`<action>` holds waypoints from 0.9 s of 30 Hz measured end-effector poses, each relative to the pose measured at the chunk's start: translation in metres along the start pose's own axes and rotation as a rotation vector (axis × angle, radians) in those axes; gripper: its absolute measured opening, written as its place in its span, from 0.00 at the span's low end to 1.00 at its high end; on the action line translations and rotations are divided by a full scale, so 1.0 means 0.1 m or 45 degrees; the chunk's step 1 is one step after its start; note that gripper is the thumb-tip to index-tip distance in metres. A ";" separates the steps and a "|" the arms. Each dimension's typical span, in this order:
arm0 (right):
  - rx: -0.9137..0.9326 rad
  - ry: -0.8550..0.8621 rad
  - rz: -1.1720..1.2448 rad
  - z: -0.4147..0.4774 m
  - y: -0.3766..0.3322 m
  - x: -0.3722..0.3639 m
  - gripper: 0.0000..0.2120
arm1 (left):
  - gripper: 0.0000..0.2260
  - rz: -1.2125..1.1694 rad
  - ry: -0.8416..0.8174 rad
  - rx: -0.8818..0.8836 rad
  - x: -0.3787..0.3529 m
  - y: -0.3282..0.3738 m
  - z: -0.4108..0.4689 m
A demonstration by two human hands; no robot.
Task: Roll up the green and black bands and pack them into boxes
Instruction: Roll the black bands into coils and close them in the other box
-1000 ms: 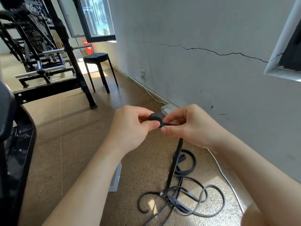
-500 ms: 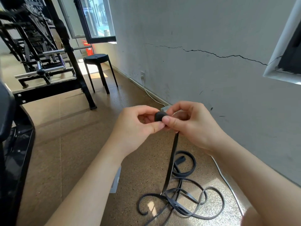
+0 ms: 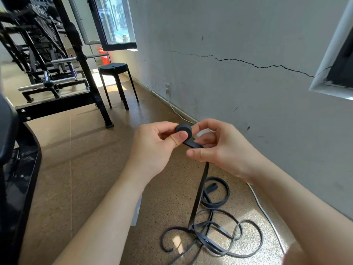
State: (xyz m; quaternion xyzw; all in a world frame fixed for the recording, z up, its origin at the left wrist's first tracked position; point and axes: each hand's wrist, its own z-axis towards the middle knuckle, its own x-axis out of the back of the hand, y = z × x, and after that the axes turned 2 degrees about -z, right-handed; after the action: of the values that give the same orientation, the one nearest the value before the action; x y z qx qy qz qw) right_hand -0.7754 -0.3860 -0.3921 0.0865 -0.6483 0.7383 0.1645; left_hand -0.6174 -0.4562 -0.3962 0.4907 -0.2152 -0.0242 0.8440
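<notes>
Thumb of the left hand (image 3: pixel 152 150) pins a small black roll (image 3: pixel 183 128) against its curled fingers. The right hand (image 3: pixel 225 150) curls round the band (image 3: pixel 199 190) just beside the roll. From there the band hangs to the floor (image 3: pixel 86 169), its loose loops tangled near the wall (image 3: pixel 248 111). A black stool (image 3: pixel 114 68) stands farther along.

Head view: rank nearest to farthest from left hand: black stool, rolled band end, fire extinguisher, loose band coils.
1. rolled band end: pinched in the left hand.
2. loose band coils: on the floor, below and right.
3. black stool: ahead, to the left.
4. fire extinguisher: beyond the stool, under the window.
</notes>
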 end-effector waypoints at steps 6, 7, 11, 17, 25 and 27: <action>0.098 0.056 -0.285 0.01 0.01 0.01 0.08 | 0.06 0.325 -0.109 -0.046 0.06 -0.02 0.02; 0.101 0.059 -0.301 0.01 0.00 0.02 0.08 | 0.06 0.349 -0.129 -0.052 0.07 -0.02 0.03; 0.110 0.067 -0.290 0.01 0.00 0.05 0.11 | 0.07 0.425 -0.238 -0.110 0.11 -0.01 0.04; 0.108 0.018 -0.148 0.03 0.01 0.03 0.07 | 0.05 0.588 -0.314 -0.293 0.11 0.00 0.06; 0.033 0.128 0.277 0.03 0.05 0.01 0.03 | 0.09 0.004 -0.179 0.026 0.00 0.03 -0.01; -0.009 0.129 0.492 0.04 0.06 0.00 0.06 | 0.09 -0.376 -0.159 0.209 -0.06 0.02 -0.04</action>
State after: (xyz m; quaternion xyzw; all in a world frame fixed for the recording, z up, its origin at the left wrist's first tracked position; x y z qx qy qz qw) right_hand -0.7779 -0.3903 -0.3969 -0.0773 -0.6462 0.7574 0.0526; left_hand -0.6215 -0.4502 -0.3983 0.5819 -0.1939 -0.1605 0.7733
